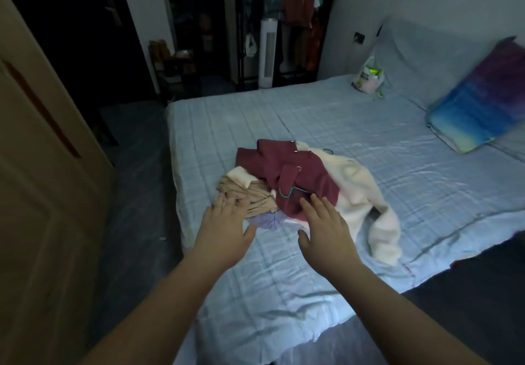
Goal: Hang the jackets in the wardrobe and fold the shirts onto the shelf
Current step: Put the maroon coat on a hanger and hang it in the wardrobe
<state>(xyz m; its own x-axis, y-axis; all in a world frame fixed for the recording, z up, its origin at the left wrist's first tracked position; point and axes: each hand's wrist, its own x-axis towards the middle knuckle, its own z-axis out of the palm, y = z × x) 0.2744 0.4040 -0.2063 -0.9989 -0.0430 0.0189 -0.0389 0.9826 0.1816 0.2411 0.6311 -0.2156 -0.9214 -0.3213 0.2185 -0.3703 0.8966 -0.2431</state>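
On bed (355, 125): clothes pile (298, 182), soft, light, limp. Maroon jacket (295, 174) on top with hanger (287, 192); best grasped there. Left hand (224, 229), right hand (326, 226): fingers apart, empty.

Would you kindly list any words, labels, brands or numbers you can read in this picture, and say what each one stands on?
White plastic bag at the far side of the bed: dark print on its front, too blurred to read.
Clothes pile, with the maroon garment and cream garment: no tags or print visible.
Colourful pillow: pattern only, no text.
White tower fan: no legible marking.
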